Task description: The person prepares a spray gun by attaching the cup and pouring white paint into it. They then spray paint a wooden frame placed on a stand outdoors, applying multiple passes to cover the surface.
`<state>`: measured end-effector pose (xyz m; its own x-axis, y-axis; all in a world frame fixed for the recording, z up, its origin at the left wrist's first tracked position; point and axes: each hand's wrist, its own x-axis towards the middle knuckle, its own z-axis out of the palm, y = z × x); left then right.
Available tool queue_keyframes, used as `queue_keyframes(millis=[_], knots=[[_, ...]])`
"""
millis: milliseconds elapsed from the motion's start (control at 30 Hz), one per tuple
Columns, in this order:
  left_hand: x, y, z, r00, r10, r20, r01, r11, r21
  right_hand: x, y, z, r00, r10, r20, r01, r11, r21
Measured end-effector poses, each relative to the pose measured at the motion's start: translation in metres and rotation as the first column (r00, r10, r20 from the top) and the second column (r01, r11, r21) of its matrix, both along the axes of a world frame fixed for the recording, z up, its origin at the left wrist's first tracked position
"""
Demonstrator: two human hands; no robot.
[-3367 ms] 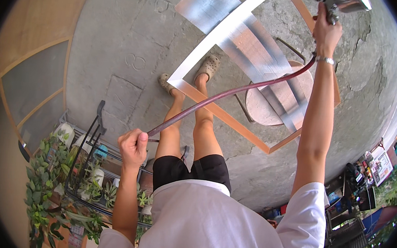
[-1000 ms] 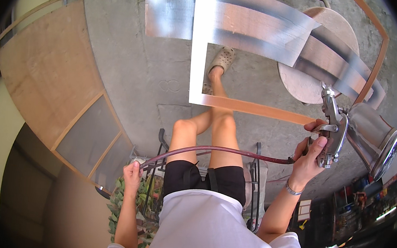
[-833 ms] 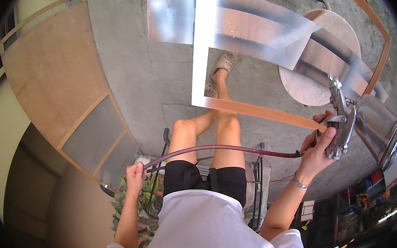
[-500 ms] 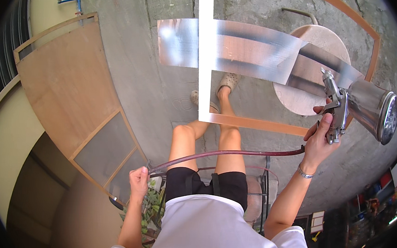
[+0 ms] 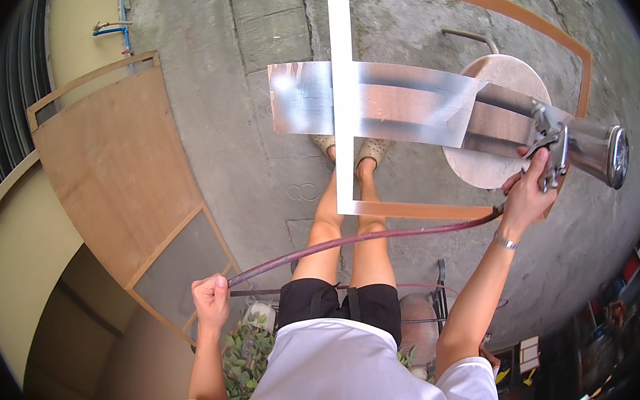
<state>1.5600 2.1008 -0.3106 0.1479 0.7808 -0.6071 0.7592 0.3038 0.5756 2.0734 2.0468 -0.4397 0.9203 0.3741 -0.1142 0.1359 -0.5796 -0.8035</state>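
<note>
My right hand point(image 5: 525, 197) is wrapped round the handle of a silver spray gun point(image 5: 556, 147), its metal cup point(image 5: 599, 150) pointing to the right. A dark red hose point(image 5: 354, 239) runs from near that hand across my legs to my left hand point(image 5: 211, 299), which is closed round it. Ahead lies a rectangular frame point(image 5: 424, 210), bright white along its left side and orange-brown elsewhere. Across it stretches a long shiny sheet strip point(image 5: 410, 105), with the gun over its right end. Below these is a round, pale disc-shaped top point(image 5: 480, 167), partly covered.
A plywood door panel point(image 5: 114, 146) leans along the left wall. Beyond it a blue pipe with a tap point(image 5: 114, 29) is fixed to the wall. Leafy plants point(image 5: 247, 356) stand by my left side. Concrete floor point(image 5: 262, 173) lies around my feet, with clutter point(image 5: 604, 313) at the lower right.
My trailing foot has come forward, so both feet now stand side by side near the frame. The spray gun has moved slightly down in view; both hands keep their grips.
</note>
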Motion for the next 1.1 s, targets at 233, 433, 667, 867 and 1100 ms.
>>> queue_keyframes(millis=[233,433,667,867,1100], knots=[[-0.009,0.017,-0.014,0.992,-0.036,0.118,0.041,0.998,-0.045,0.01,0.063,-0.034,0.978,-0.169,0.119,0.155,0.981,0.118],[-0.054,0.018,-0.019,0.985,0.107,0.134,-0.103,0.994,-0.038,-0.049,0.112,-0.082,0.992,-0.106,-0.073,0.113,0.988,0.101],[-0.095,0.011,-0.016,0.945,0.297,0.139,-0.293,0.955,-0.047,-0.137,0.139,-0.09,0.973,0.213,-0.083,-0.196,0.964,0.177],[-0.089,0.005,-0.013,0.951,0.272,0.146,-0.271,0.962,-0.025,-0.142,0.141,-0.071,0.906,0.341,-0.251,-0.3,0.935,0.188],[-0.033,-0.012,-0.006,0.985,0.15,0.087,-0.153,0.988,0.035,-0.078,0.144,-0.098,0.984,0.16,-0.084,-0.154,0.985,0.072]])
